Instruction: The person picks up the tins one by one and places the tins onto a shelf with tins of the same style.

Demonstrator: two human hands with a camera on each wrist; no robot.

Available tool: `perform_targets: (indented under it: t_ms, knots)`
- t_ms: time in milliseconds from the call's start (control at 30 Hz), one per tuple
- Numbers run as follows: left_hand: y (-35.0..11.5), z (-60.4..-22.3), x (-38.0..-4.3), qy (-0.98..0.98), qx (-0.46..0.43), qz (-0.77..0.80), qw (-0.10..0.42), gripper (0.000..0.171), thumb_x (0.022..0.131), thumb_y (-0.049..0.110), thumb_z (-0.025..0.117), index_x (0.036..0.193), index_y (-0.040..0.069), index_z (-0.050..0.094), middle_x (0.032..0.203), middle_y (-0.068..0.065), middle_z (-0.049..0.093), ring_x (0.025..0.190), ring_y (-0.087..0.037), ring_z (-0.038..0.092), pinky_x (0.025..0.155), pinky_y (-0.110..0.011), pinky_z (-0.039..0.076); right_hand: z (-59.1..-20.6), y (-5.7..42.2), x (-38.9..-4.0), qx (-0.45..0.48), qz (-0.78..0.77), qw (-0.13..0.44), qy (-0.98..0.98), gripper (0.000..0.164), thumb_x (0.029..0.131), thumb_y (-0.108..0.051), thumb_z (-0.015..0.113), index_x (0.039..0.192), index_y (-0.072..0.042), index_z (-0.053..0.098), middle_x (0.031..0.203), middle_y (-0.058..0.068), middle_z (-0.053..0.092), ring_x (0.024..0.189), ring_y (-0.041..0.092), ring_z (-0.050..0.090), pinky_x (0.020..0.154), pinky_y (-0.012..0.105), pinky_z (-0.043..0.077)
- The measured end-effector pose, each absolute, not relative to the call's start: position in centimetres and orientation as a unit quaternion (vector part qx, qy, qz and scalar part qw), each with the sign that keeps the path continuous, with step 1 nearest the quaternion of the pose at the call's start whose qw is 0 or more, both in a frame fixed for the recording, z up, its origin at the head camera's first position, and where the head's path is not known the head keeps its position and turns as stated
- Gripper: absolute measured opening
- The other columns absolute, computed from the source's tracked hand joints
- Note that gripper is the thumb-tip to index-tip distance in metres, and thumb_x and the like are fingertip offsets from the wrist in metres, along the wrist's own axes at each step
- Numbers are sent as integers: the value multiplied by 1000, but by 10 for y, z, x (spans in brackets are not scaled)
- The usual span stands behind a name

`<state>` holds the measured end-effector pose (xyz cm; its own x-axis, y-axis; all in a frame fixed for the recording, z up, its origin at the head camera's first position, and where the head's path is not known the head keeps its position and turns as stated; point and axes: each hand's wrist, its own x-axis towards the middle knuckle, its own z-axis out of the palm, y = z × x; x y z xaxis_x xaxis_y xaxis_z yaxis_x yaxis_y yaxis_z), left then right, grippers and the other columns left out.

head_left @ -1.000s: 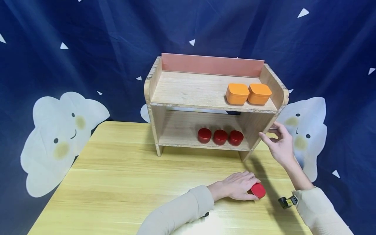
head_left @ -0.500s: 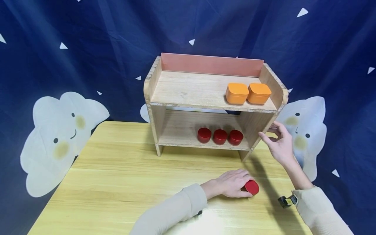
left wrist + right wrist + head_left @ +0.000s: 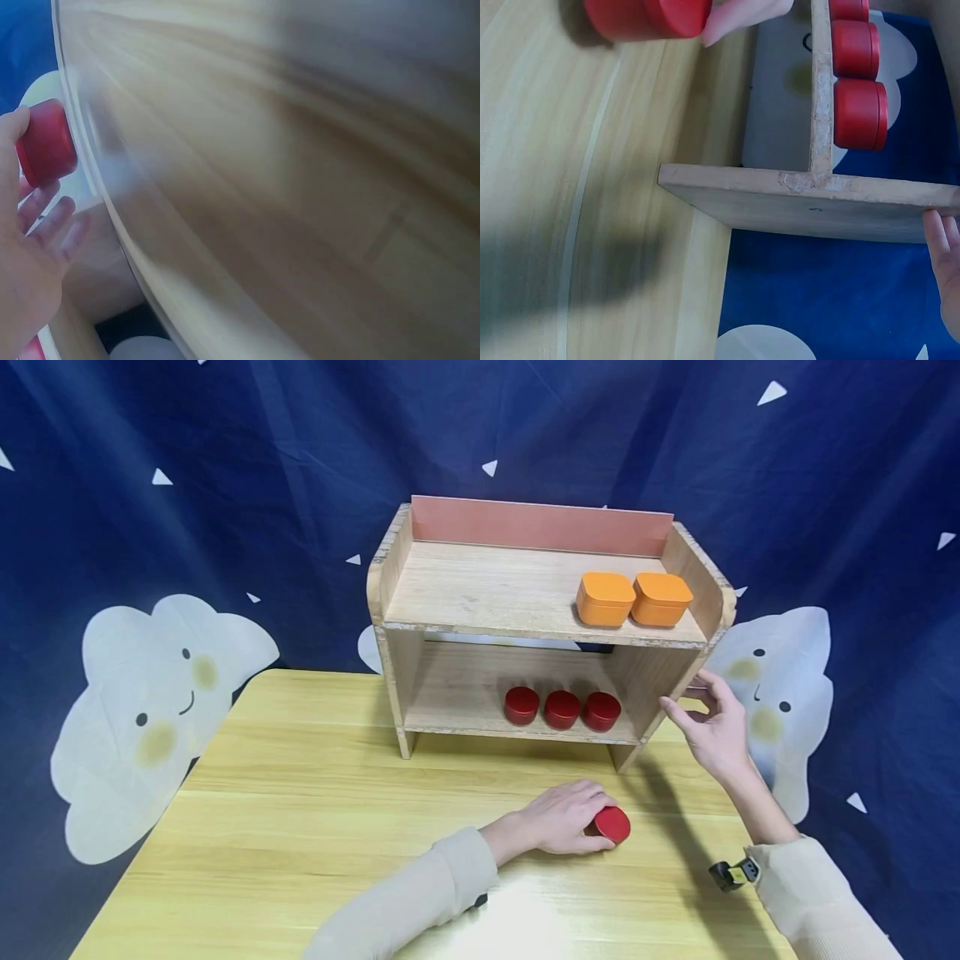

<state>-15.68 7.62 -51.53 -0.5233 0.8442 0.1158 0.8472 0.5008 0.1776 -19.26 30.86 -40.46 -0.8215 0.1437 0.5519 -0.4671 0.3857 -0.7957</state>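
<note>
In the head view my left hand (image 3: 566, 818) grips a round red tin (image 3: 612, 824) low over the front part of the table, thumb on the near side and fingers round the far side. The left wrist view shows the same tin (image 3: 49, 142) between thumb and fingertips. My right hand (image 3: 716, 727) touches the right side panel of a two-tier wooden shelf (image 3: 480, 589), thumb at its front edge and fingers along the outside. In the right wrist view, fingertips (image 3: 932, 217) meet the panel edge. Three red tins (image 3: 562, 710) stand in a row on the lower tier.
Two orange square tins (image 3: 606, 599) sit side by side at the right of the upper tier. The shelf stands at the back of the wooden table (image 3: 300, 818). Behind hangs a dark blue curtain (image 3: 300, 485) with cloud and triangle prints.
My left hand has carried the red tin leftward and slightly back toward the shelf. My right hand stays at the shelf's side panel.
</note>
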Motion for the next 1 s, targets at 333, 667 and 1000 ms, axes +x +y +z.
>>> perform_targets:
  t_ms: [333, 667, 1000]
  knots:
    - [50, -509, -158, -876, -463, -137, 2, 59, 101, 56, 62, 147, 20, 55, 138, 5, 62, 129, -10, 58, 108, -23, 51, -405, 309, -193, 104, 547, 279, -782, 51, 84, 20, 72, 133, 13, 58, 107, -22, 67, 91, -9, 67, 71, 9, 58]
    - [20, -502, -163, -881, -438, -178, 15, 59, 101, 54, 62, 147, 18, 56, 137, 5, 62, 121, -10, 58, 107, -25, 52, -404, 308, -193, 103, 562, 278, -772, 51, 83, 22, 71, 131, 8, 62, 106, -18, 68, 91, -7, 68, 70, 9, 58]
    - [-10, -498, -167, -882, -418, -215, 31, 55, 100, 50, 67, 142, 17, 58, 132, 5, 64, 117, -11, 57, 103, -26, 53, -405, 308, -192, 96, 564, 275, -772, 51, 84, 22, 71, 131, 7, 62, 107, -19, 68, 92, -6, 68, 70, 9, 58]
